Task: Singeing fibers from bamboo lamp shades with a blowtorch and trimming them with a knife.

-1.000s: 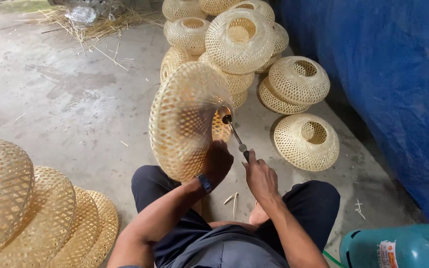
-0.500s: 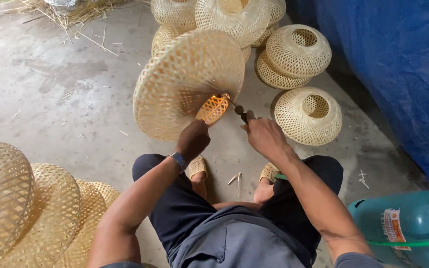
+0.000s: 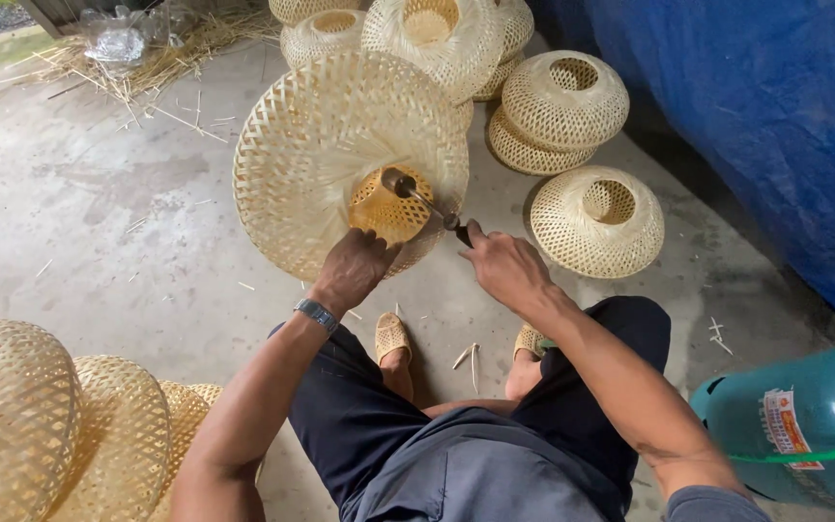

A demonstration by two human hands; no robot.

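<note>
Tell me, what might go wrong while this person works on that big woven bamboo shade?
The metal tool in the right hand pokes into the shade's small inner ring, close to the left hand gripping the woven shade; a slip could jab those fingers. Pushing too hard might snap the thin strips. The large shade, held at one edge, could also twist loose.

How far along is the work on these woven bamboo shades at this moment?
Looks done: finished-looking shades are piled by the blue tarp, such as the round one, with more stacked at lower left. In hand: the left hand steadies a wide woven shade by its neck, while the right hand works a thin metal tool into its opening. Left: how many shades remain cannot be told.
</note>
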